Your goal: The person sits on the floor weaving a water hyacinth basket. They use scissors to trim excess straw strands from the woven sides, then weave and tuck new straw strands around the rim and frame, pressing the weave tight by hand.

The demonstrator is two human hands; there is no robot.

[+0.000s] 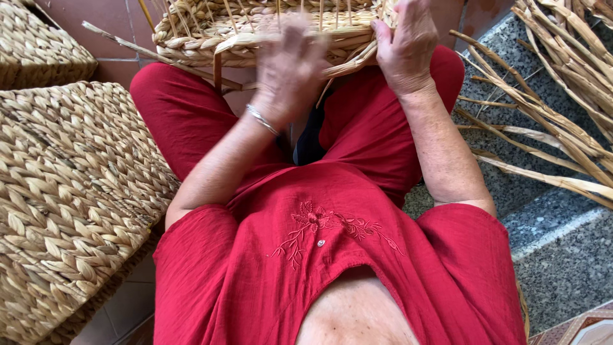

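The person is sitting in a red embroidered top [332,255] and red trousers [191,115], with a half-woven basket [255,29] resting across the knees at the far edge of the lap. The left hand [287,70], wearing a thin bracelet [263,119], is blurring with motion against the basket's near rim, so whether its fingers are spread or pinching a strand I cannot tell. The right hand [407,48] is curling its fingers together over the rim's right end, gripping it. To weave well here, I judge the right hand should be bracing the rim firmly while each strand is being drawn snug. Finished woven baskets [70,204] are standing on the tiled floor [128,306] at the left; loose dried stalks [549,134] are lying on the speckled stone step [562,255] at the right.
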